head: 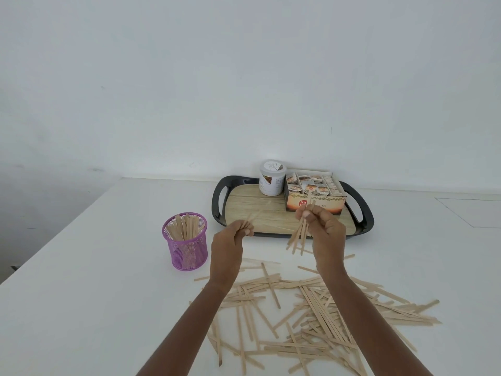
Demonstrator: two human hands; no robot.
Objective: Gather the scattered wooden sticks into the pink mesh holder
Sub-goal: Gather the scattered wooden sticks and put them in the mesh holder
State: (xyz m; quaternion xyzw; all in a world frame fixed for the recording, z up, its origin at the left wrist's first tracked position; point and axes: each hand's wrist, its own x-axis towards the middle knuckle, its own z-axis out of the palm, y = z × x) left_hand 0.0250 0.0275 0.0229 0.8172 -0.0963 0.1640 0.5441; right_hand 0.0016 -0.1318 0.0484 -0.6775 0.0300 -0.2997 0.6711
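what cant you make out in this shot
Head view, left hand: how many sticks it holds; they are blurred and the fingers cover them.
Head view, white tub and box: the print is too small to read.
Head view, loose pile: cut off by the bottom edge, partly covered by the forearms.

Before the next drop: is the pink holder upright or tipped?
Upright: the pink mesh holder stands on its base, mouth up, sticks standing inside.
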